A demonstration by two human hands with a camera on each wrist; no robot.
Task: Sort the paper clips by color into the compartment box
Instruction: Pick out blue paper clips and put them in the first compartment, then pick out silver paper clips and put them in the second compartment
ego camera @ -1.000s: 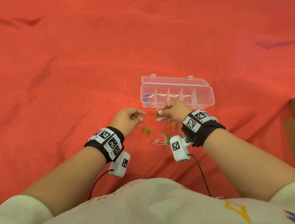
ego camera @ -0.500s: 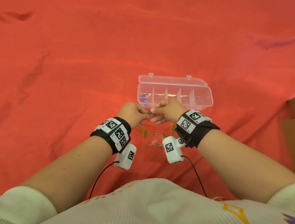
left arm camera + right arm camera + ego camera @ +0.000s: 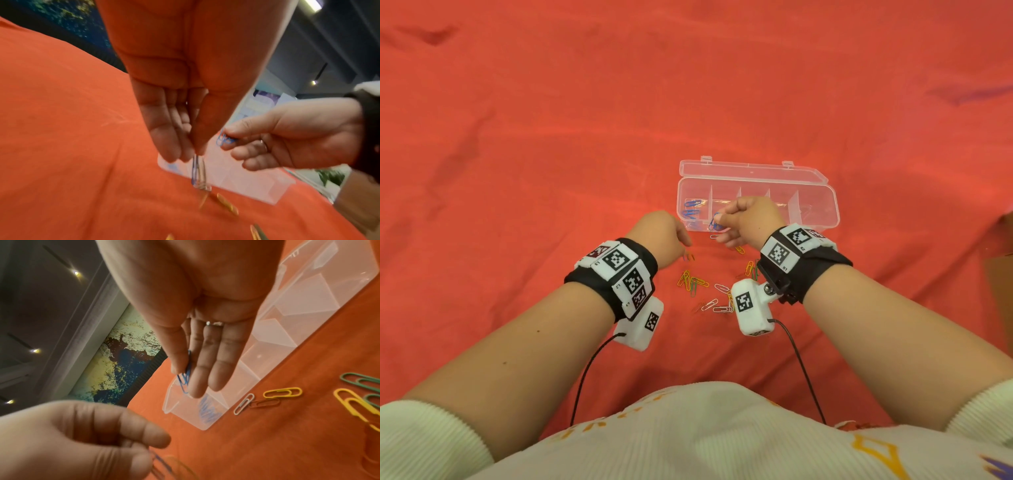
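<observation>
A clear compartment box [image 3: 822, 219] lies open on the red cloth, with blue clips [image 3: 691, 209] in its leftmost compartment. My right hand [image 3: 722, 224] hovers at the box's near edge and pinches blue paper clips [image 3: 186, 378] between thumb and fingers. My left hand [image 3: 686, 248] sits just left of it, above the cloth, and pinches a few blurred clips [image 3: 197, 170], one of them blue. Loose clips [image 3: 693, 281] in yellow, green, white and red lie scattered between my wrists.
Red cloth [image 3: 551, 137] covers the whole surface, with wrinkles. The box lid [image 3: 750, 169] lies folded back behind the box. A white, a red and a yellow clip [image 3: 283, 392] lie close to the box's near wall. A brown edge [image 3: 1003, 253] shows at far right.
The two hands were touching half a second ago and have parted. The right hand rose toward the box with the blue clips; the left drew back left with its clips.
</observation>
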